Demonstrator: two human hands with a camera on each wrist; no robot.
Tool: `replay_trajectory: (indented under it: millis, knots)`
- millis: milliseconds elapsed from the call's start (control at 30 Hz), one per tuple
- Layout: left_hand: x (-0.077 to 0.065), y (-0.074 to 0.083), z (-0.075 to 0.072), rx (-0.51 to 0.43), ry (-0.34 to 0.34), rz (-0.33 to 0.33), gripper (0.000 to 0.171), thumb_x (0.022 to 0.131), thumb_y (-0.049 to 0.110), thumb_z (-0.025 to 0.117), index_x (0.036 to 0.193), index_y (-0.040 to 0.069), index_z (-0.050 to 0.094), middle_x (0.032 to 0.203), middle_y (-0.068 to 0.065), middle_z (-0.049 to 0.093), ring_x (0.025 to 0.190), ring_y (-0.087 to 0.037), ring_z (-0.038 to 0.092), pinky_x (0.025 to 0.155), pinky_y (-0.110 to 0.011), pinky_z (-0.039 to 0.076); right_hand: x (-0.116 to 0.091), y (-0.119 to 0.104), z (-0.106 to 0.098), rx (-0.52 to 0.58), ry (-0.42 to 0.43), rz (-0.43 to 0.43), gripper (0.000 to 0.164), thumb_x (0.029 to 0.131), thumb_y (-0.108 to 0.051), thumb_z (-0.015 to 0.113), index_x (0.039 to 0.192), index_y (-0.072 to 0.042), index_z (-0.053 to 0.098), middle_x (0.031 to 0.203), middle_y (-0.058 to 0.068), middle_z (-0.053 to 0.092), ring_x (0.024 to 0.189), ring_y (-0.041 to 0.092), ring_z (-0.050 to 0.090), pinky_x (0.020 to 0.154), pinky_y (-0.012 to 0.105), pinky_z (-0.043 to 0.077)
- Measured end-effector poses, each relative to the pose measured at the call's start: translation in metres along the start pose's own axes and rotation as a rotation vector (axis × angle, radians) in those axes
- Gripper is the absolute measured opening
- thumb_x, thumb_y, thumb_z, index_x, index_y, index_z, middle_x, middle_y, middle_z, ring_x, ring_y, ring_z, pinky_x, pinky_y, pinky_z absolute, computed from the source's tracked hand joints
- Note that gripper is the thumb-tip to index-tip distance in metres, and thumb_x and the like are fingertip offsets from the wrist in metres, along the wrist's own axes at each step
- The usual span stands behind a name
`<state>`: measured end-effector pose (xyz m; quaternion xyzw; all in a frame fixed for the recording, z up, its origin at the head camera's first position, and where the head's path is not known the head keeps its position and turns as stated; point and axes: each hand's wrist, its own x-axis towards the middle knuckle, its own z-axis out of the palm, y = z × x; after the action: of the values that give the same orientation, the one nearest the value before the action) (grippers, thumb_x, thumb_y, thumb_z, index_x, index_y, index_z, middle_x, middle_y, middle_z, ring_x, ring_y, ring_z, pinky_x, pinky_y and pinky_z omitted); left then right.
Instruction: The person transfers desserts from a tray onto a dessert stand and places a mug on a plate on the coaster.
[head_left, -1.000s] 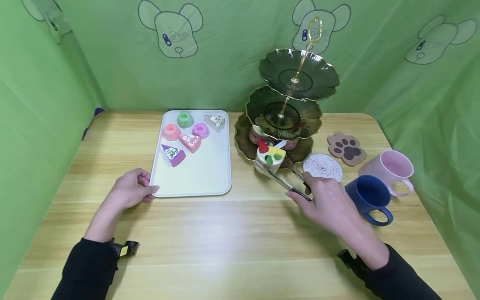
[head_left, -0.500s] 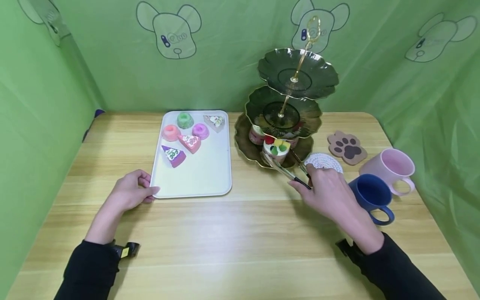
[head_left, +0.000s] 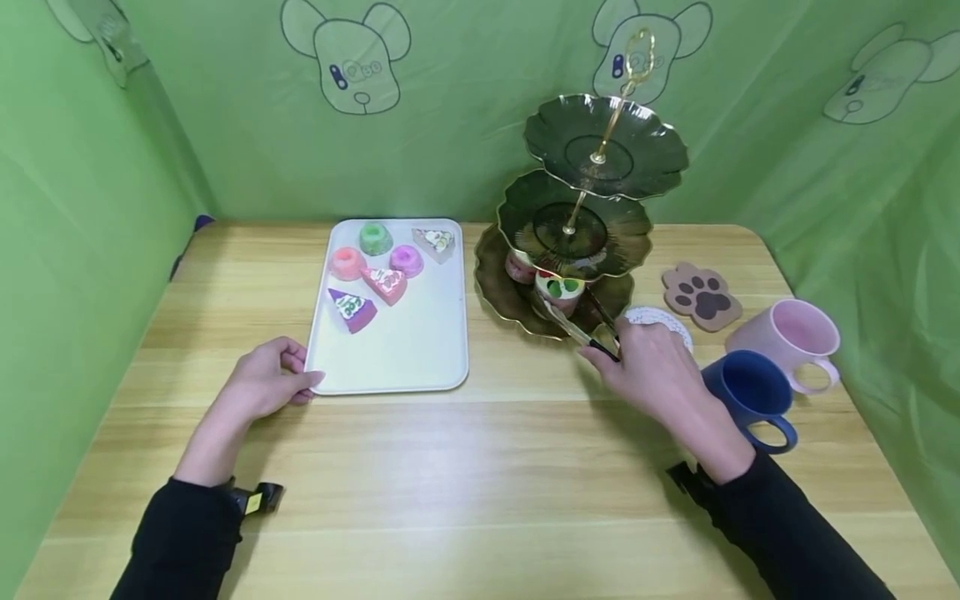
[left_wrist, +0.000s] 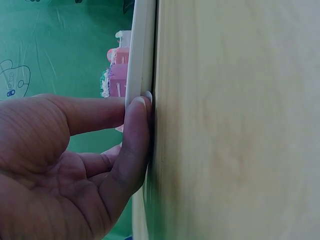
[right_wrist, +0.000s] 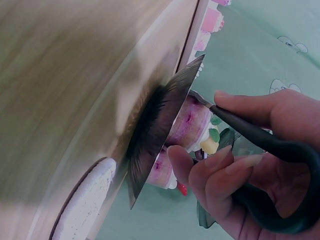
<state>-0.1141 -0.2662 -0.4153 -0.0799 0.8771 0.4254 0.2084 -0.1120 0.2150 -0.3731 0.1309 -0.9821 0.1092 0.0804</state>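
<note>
My left hand (head_left: 262,382) pinches the near left corner of a white tray (head_left: 408,354) between thumb and fingers. Small toy cakes sit on it: a purple wedge (head_left: 352,312), a pink wedge (head_left: 386,284) and several others. With my right hand (head_left: 663,371) I grip black scissor-handled tongs (right_wrist: 257,132), their tips around a round fruit-topped cake (right_wrist: 189,125). That cake is over the bottom plate (head_left: 491,292) of a dark green tiered stand, partly hidden under the middle tier (head_left: 517,221). Another round cake (right_wrist: 161,170) stands beside it.
The stand's top tier (head_left: 645,154) and gold handle (head_left: 640,58) rise above the work. Right of it lie a white round coaster (head_left: 660,317) and a paw-shaped coaster (head_left: 702,296). A blue mug (head_left: 738,392) and a pink mug (head_left: 787,342) stand near my right forearm.
My right hand has carried the round cake in the tongs away from me, from before the stand to over its bottom plate, under the middle tier. The left hand stays at the tray corner.
</note>
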Motion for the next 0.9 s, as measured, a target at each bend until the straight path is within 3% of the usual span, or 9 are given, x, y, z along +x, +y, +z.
replay_trajectory:
  millis: [167, 400, 567, 900]
  knots:
    - [0.001, 0.000, 0.000, -0.004, 0.000, -0.001, 0.039, 0.100, 0.003, 0.072, 0.126, -0.014, 0.050, 0.106, -0.019, 0.058, 0.074, -0.014, 0.072, 0.069, -0.029, 0.067, 0.004, 0.002, 0.001, -0.014, -0.012, 0.003, 0.055, 0.093, -0.043, 0.081, 0.068, -0.011, 0.045, 0.060, 0.006, 0.045, 0.047, 0.028, 0.049, 0.040, 0.041, 0.036]
    - [0.002, 0.001, 0.001, -0.016, -0.001, -0.004, 0.039, 0.099, 0.002, 0.072, 0.126, -0.015, 0.050, 0.105, -0.019, 0.058, 0.074, -0.014, 0.072, 0.069, -0.030, 0.067, -0.002, 0.000, -0.010, -0.013, -0.100, 0.063, 0.053, 0.093, -0.048, 0.079, 0.076, -0.008, 0.049, 0.067, 0.010, 0.050, 0.057, 0.032, 0.055, 0.047, 0.047, 0.043]
    - [0.002, 0.001, 0.002, -0.020, -0.002, -0.005, 0.038, 0.099, 0.002, 0.072, 0.126, -0.015, 0.050, 0.105, -0.018, 0.058, 0.073, -0.014, 0.072, 0.069, -0.030, 0.067, -0.017, -0.006, -0.026, -0.001, -0.138, 0.118, 0.055, 0.094, -0.055, 0.076, 0.083, -0.006, 0.054, 0.066, 0.009, 0.049, 0.054, 0.028, 0.052, 0.042, 0.039, 0.039]
    - [-0.001, 0.002, 0.000, -0.017, -0.001, -0.010, 0.039, 0.099, 0.002, 0.072, 0.126, -0.015, 0.049, 0.105, -0.019, 0.058, 0.073, -0.014, 0.071, 0.069, -0.029, 0.067, -0.036, -0.032, -0.048, 0.027, -0.139, 0.065, 0.059, 0.093, -0.057, 0.077, 0.098, -0.001, 0.061, 0.061, 0.004, 0.046, 0.048, 0.021, 0.048, 0.039, 0.033, 0.035]
